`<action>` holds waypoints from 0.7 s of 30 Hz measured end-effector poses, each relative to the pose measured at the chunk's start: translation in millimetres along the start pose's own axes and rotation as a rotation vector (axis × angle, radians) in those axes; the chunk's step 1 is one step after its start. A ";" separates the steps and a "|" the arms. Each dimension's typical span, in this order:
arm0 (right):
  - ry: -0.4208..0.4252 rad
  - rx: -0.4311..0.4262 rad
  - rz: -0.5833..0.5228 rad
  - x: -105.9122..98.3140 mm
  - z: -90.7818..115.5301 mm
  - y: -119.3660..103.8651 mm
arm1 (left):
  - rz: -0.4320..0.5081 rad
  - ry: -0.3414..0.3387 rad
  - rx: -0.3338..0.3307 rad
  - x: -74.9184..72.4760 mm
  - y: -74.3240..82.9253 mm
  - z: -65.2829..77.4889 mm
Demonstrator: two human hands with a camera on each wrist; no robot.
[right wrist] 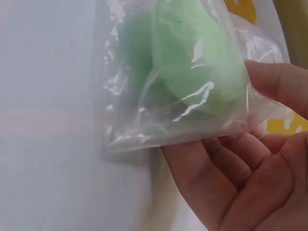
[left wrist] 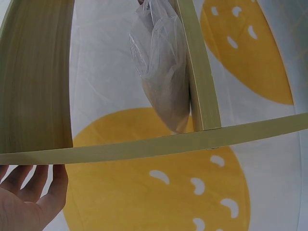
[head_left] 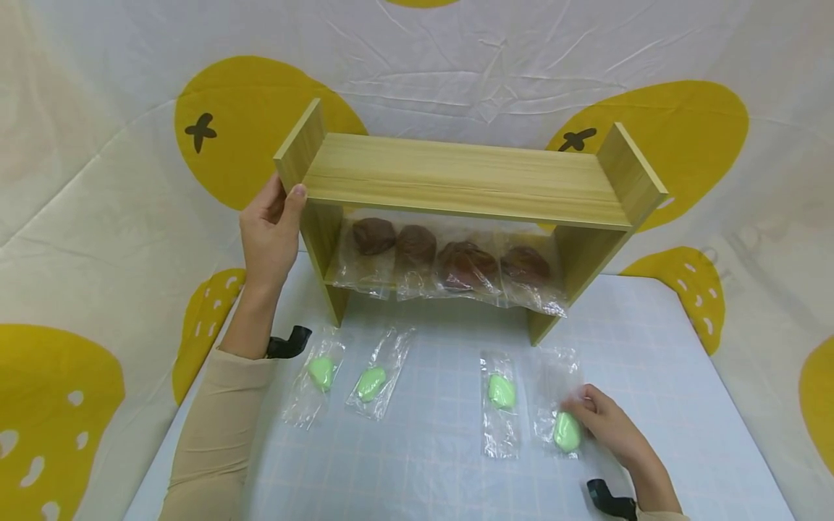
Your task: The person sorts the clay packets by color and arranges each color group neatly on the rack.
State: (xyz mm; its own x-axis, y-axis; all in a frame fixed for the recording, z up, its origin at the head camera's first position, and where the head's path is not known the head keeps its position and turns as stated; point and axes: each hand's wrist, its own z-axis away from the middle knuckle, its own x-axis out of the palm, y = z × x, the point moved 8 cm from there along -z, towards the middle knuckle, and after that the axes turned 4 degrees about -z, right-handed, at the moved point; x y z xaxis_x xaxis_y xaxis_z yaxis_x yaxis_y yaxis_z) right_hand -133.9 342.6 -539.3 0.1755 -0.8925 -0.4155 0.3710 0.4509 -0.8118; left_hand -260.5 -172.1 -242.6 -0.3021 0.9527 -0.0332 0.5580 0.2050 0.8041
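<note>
My left hand [head_left: 270,235] grips the left side panel of a small wooden shelf [head_left: 456,177], thumb at its front edge. In the left wrist view, the fingers [left wrist: 57,185] lie against the panel's outer face. At the right, my right hand [head_left: 606,423] pinches a clear plastic bag holding a light green rounded piece [head_left: 567,433]. Up close in the right wrist view, thumb and fingers hold the bag [right wrist: 144,134] by its side. Three more bagged green pieces lie on the table: two at left [head_left: 321,373] [head_left: 371,383], one at centre right [head_left: 502,391].
Several brown rounded lumps [head_left: 468,265] in clear bags sit on the shelf's lower board, their bags hanging over its front edge. The table [head_left: 417,463] has a pale checked cover. Behind it hangs a white cloth [head_left: 456,87] with yellow shapes.
</note>
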 end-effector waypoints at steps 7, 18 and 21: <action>-0.007 0.042 -0.087 1.7 -1.4 -1.0 | 0.006 -0.002 -0.005 -0.3 0.4 0.8; -0.213 -0.054 -0.382 15.4 2.3 -16.6 | 0.007 0.000 0.000 0.0 0.0 0.2; -0.312 -0.128 -0.464 25.5 5.0 -27.3 | 0.004 0.002 0.000 -0.1 -0.1 0.2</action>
State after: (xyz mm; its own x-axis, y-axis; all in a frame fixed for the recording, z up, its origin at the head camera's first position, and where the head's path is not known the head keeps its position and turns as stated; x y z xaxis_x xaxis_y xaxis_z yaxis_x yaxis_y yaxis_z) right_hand -135.0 307.4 -525.7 0.2883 -0.9498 0.1212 0.3629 -0.0087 -0.9318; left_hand -260.4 -172.1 -242.9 -0.3013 0.9531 -0.0284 0.5593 0.2007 0.8043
